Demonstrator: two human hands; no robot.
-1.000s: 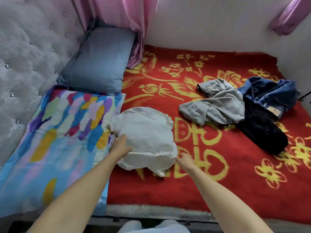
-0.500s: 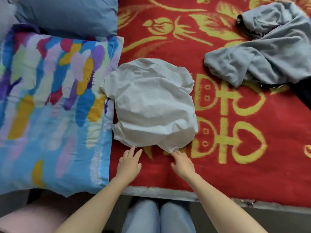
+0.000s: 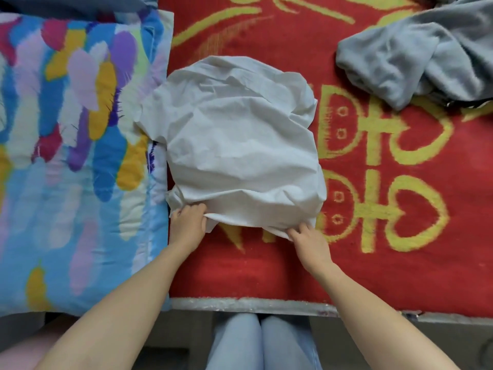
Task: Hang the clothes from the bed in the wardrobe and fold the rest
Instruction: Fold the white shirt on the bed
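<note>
- White shirt (image 3: 240, 145) lies crumpled on red blanket (image 3: 373, 263), beside pillow (image 3: 74, 156).
- Left hand (image 3: 188, 225) pinches its near hem.
- Right hand (image 3: 309, 240) pinches same hem.
- Grey garment (image 3: 416, 57) lies apart, upper right.

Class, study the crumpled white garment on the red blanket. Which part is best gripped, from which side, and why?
Grip the crumpled white fabric garment by its near hem, one corner each, coming from the near side. That hem lies loose and reachable on the red-and-yellow blanket, the rest bunched in a rounded heap. The left hand and right hand pinch it there, set apart.
</note>
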